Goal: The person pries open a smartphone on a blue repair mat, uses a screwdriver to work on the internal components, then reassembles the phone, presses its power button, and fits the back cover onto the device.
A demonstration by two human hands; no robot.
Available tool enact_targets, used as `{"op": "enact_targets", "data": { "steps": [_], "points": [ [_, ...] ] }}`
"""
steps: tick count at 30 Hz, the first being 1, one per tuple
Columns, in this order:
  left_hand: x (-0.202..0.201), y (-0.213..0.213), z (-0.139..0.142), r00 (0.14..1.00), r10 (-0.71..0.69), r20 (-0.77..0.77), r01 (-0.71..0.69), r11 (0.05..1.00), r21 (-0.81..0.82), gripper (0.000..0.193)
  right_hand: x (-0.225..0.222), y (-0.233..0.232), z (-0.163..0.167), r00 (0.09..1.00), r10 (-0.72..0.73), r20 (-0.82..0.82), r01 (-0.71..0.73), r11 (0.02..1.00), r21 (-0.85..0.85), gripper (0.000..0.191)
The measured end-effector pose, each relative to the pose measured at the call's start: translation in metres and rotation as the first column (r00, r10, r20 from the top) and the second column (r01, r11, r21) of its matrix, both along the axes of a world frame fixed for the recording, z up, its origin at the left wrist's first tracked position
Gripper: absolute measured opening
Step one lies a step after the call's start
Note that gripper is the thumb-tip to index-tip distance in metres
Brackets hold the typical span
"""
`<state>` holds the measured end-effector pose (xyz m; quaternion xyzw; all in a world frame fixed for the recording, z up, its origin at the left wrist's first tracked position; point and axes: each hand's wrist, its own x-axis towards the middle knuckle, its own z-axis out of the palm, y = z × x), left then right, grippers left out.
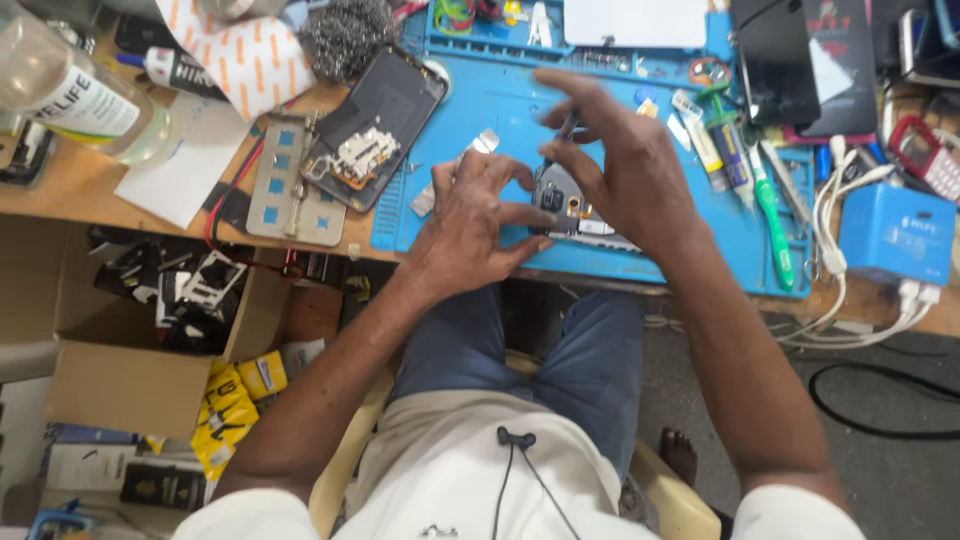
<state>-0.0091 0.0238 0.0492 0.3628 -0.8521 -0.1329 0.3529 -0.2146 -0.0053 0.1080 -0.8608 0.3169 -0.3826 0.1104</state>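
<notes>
Yellow packets [232,405] in floor box; white-labelled bottle [75,95] upper left
</notes>
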Motion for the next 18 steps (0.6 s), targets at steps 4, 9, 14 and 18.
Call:
{"op": "enact_targets", "data": {
  "steps": [4,9,14,18],
  "points": [
    [0.0,0.001,-0.004,0.997,0.061,-0.036,-0.06,0.998,0.014,0.02,-0.004,-0.003,-0.004,0.992,-0.123,-0.005,0.123,0.984,0.132,0.054],
    [-0.001,0.0,-0.005,0.993,0.109,-0.054,-0.108,0.994,0.021,0.017,0.001,-0.001,-0.001,1.0,-0.014,0.004,0.013,0.989,0.145,0.056],
    [-0.001,-0.001,-0.005,0.995,0.088,-0.047,-0.087,0.996,0.029,0.015,-0.004,-0.005,-0.008,0.998,-0.06,0.014,0.056,0.978,0.2,0.059],
    [0.0,-0.002,-0.005,0.993,0.091,-0.072,-0.091,0.996,-0.001,0.013,-0.029,-0.029,-0.025,0.945,-0.193,0.266,0.151,0.974,0.171,0.064]
  ]
}}
